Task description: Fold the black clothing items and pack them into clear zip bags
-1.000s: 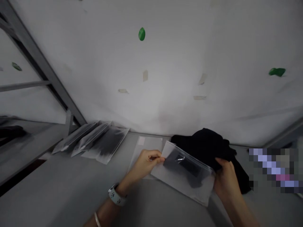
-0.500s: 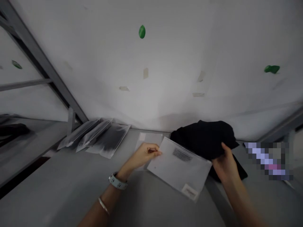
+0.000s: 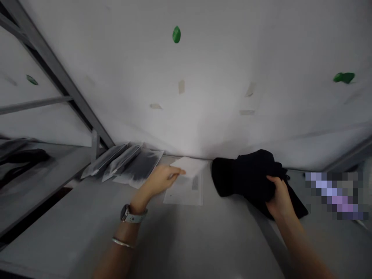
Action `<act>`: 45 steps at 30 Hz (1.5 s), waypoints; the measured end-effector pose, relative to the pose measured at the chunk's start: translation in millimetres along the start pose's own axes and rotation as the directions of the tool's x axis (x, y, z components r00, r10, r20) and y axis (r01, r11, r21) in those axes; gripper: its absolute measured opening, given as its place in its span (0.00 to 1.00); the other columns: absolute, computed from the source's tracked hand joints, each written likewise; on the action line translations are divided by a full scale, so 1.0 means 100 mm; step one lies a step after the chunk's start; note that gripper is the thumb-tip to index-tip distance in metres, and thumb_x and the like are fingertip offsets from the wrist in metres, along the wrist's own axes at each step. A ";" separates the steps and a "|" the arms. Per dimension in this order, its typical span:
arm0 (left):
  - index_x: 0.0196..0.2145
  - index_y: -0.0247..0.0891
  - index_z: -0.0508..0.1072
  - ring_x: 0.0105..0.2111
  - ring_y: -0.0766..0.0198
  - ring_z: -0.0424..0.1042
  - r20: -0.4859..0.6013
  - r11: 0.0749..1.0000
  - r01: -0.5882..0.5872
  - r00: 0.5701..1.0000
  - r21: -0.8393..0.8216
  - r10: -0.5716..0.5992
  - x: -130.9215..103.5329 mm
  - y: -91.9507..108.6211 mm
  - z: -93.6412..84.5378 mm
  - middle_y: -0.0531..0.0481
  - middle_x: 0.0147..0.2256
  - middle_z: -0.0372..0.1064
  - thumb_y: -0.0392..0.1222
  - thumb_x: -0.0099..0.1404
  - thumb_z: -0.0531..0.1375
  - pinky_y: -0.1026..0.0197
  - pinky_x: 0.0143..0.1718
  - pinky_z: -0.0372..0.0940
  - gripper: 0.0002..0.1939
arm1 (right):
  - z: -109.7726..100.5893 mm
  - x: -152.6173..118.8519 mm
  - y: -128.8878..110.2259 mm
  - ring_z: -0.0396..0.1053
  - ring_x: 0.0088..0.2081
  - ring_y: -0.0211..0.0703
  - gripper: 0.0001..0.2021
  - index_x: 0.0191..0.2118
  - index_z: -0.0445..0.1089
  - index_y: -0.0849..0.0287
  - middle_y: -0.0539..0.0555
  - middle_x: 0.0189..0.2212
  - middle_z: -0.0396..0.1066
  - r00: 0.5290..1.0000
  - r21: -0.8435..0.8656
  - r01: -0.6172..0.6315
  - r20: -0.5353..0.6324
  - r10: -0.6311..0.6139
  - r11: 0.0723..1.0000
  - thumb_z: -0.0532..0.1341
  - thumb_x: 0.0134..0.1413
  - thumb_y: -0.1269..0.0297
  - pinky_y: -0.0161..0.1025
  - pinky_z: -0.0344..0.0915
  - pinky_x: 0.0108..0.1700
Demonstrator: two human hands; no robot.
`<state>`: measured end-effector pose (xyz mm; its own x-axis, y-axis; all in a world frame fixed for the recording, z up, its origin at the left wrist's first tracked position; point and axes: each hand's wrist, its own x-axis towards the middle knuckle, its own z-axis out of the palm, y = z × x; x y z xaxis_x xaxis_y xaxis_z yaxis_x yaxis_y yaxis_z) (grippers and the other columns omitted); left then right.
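Note:
My left hand (image 3: 161,180) is at the flat, pale plastic bags (image 3: 183,195) on the grey table. Its thumb and forefinger are pinched at the edge of a whitish bag flap (image 3: 193,164), whose outline is blurred. Dark printed text shows on the bag under it. A watch and a thin bangle are on that wrist. To the right, my right hand (image 3: 280,199) grips a bunched black garment (image 3: 251,176), thumb on top and the other fingers hidden beneath the cloth.
Several clear bags with dark contents (image 3: 141,164) lie overlapping at the back left. Behind the table rises a white panel (image 3: 215,77) with green stickers and tape bits. A grey metal frame (image 3: 84,112) stands at left. A blurred-out item (image 3: 334,195) lies at right.
My left hand has moved left and slightly up, bringing the printed bag away from the black garment onto the other bag. My right hand now holds the garment, which is spread further left.

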<state>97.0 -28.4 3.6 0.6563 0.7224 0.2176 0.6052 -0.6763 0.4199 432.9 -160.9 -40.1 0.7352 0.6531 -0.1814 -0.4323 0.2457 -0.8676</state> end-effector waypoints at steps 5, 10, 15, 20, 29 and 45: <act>0.41 0.42 0.79 0.48 0.49 0.73 0.315 0.992 -0.007 0.948 0.122 -0.032 -0.04 0.22 0.24 0.44 0.49 0.74 0.38 0.60 0.58 0.51 0.49 0.64 0.13 | 0.02 -0.02 -0.01 0.72 0.40 0.48 0.22 0.42 0.72 0.55 0.50 0.37 0.74 1.000 -0.031 0.004 -0.011 -0.004 1.000 0.67 0.34 0.64 0.47 0.70 0.44; 0.54 0.45 0.69 0.61 0.46 0.57 0.331 0.997 -0.046 0.943 0.056 0.025 -0.07 0.23 0.42 0.42 0.62 0.58 0.51 0.56 0.65 0.47 0.58 0.55 0.28 | 0.04 -0.08 0.00 0.72 0.35 0.47 0.19 0.39 0.72 0.56 0.50 0.33 0.74 1.000 -0.128 -0.012 0.000 0.012 0.992 0.67 0.34 0.63 0.47 0.71 0.39; 0.53 0.46 0.71 0.60 0.48 0.59 0.285 0.996 -0.045 0.956 -0.082 0.067 -0.01 0.24 0.51 0.44 0.59 0.63 0.54 0.60 0.62 0.47 0.59 0.54 0.24 | 0.10 -0.23 0.08 0.73 0.36 0.48 0.18 0.39 0.72 0.56 0.52 0.33 0.74 0.984 -0.237 -0.048 0.155 0.087 0.970 0.68 0.37 0.61 0.44 0.71 0.39; 0.60 0.40 0.62 0.45 0.55 0.72 0.146 0.731 0.174 0.984 -0.660 -0.103 0.05 0.67 0.71 0.38 0.54 0.66 0.54 0.69 0.51 0.53 0.42 0.69 0.26 | 0.21 -0.46 0.23 0.69 0.50 0.48 0.22 0.49 0.67 0.53 0.53 0.47 0.72 0.903 -0.360 0.175 0.429 -0.005 0.916 0.65 0.47 0.54 0.45 0.66 0.52; 0.61 0.41 0.59 0.63 0.49 0.53 0.248 0.246 0.272 0.960 -0.930 -0.127 -0.06 0.81 0.94 0.42 0.62 0.58 0.57 0.58 0.63 0.45 0.65 0.48 0.37 | 0.26 -0.72 0.38 0.51 0.65 0.54 0.33 0.62 0.53 0.54 0.62 0.65 0.53 0.489 -0.442 0.760 0.872 0.030 0.476 0.62 0.54 0.51 0.57 0.51 0.63; 0.54 0.39 0.67 0.56 0.51 0.64 0.360 0.028 0.384 0.887 -0.923 -0.289 -0.02 0.80 0.88 0.43 0.54 0.68 0.45 0.58 0.63 0.49 0.57 0.60 0.27 | 0.24 -0.59 0.37 0.53 0.64 0.53 0.34 0.63 0.52 0.52 0.60 0.63 0.56 0.469 -0.432 0.822 0.883 -0.010 0.372 0.63 0.53 0.53 0.56 0.53 0.61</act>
<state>183.6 -96.6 -40.9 0.5693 0.7844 -0.2461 -0.1466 0.3914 0.9085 360.9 -173.5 -50.9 -0.1121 0.9363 0.3327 0.6686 0.3188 -0.6718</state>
